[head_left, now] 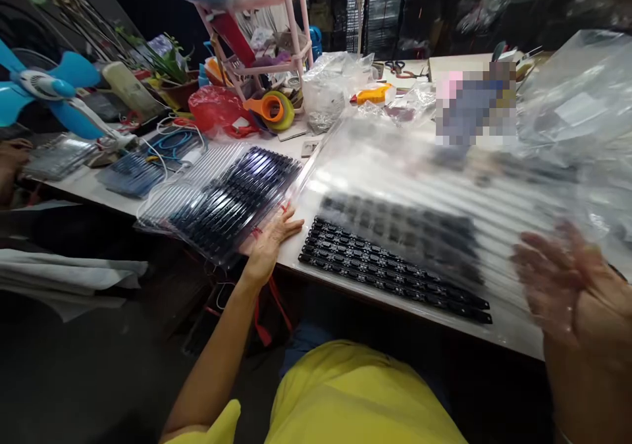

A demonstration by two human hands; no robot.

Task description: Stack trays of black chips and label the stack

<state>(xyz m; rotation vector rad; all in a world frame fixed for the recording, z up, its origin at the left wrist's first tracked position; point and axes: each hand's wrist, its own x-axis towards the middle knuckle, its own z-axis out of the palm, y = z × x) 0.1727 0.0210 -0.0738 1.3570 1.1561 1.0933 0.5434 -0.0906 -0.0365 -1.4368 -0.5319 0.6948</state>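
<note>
My left hand [271,245] lies at the table's front edge with its fingers spread, touching the side of a clear ribbed tray [182,174] filled with black strips [232,200]. Several more black patterned strips [365,259] lie in rows on the white table before me. Over their far part hangs a clear ribbed plastic sheet [498,213], smeared by motion. My right hand [573,286] is at the sheet's right side, palm partly turned up. Its fingers are blurred, so whether they grip the sheet cannot be made out.
A blue fan [59,88] stands at the left near a white cable [162,180]. Behind are a pink rack [291,9], a tape roll [271,108], a yellow-orange tool [372,95] and scissors [402,70]. Clear plastic bags [587,95] crowd the right. Another person's hand [14,151] shows at far left.
</note>
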